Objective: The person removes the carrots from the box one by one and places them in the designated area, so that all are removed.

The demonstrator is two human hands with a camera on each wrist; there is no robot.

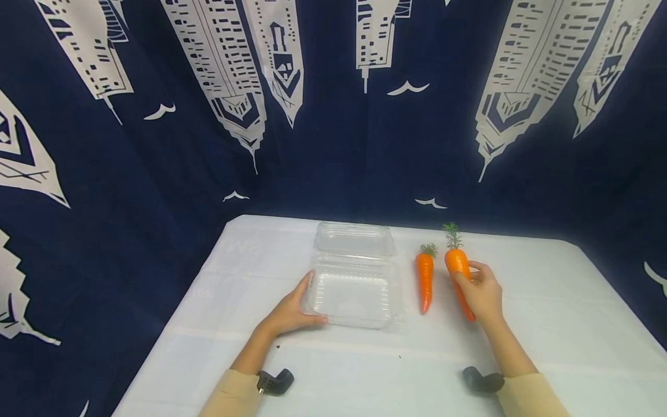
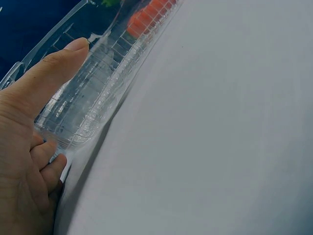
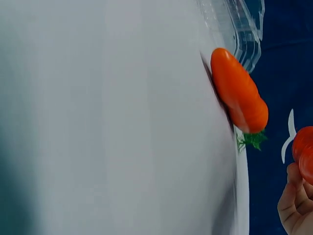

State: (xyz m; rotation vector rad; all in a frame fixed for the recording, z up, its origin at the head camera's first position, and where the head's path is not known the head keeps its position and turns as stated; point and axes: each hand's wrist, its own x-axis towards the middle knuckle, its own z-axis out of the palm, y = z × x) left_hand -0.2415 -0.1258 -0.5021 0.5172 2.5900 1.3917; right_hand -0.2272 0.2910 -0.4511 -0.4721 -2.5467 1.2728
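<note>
An open clear plastic clamshell container [image 1: 351, 295] stands on the table, its lid [image 1: 355, 238] folded back away from me. My left hand [image 1: 289, 313] holds its left end; the left wrist view shows the thumb [image 2: 63, 63] along the clear wall and the other fingers curled lower down. To the right, my right hand [image 1: 482, 292] grips an orange carrot [image 1: 456, 260] with a green leafy top, its tip pointing toward me. Between that hand and the container lies a second carrot [image 1: 425, 275], also with a green top. Only part of the held carrot [image 3: 305, 152] enters the right wrist view.
A white covering [image 1: 563, 324] spreads over the table. Behind it hangs a dark blue cloth [image 1: 333, 174] printed with white buildings and birds. Small dark specks dot the white surface in front of the container. Dark devices [image 1: 276, 382] sit at both wrists.
</note>
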